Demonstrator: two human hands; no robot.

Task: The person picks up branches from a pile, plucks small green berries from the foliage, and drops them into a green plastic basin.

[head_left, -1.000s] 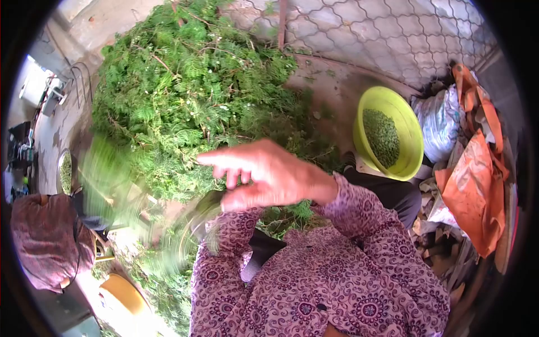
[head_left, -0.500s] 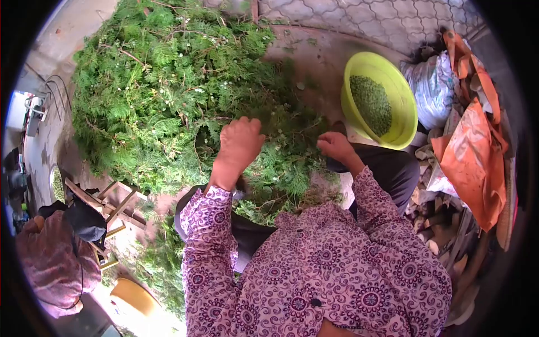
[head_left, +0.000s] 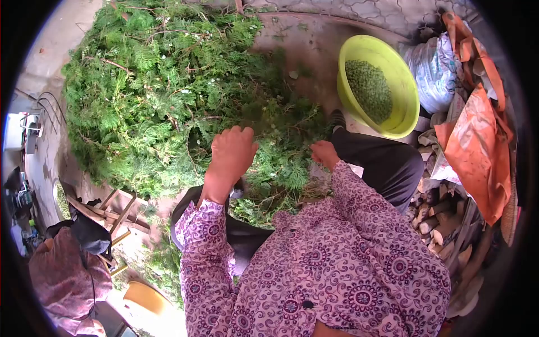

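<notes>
My left hand (head_left: 233, 154) is closed in a fist above a leafy evergreen branch (head_left: 286, 132), which appears to run out of its fingers toward the right. My right hand (head_left: 324, 153) is closed in a pinch beside the branch's right end; whatever it pinches is too small to make out. A big pile of green evergreen branches (head_left: 140, 101), dotted with small pale cones, lies in front of me and reaches between my knees. At the front right, a tilted yellow-green basin (head_left: 409, 106) contains many small green cones (head_left: 368, 90).
Beyond the basin lean a white sack (head_left: 432, 76) and an orange sack (head_left: 477, 157). Cut firewood (head_left: 441, 219) is stacked at my right. On the left are a wooden stool frame (head_left: 118, 213), another person in a brown garment (head_left: 62, 275), and a yellow tub (head_left: 147, 297).
My right hand has moved back toward my body and slightly left, off my right knee. My left hand stays closed over the branches. The view has tilted slightly.
</notes>
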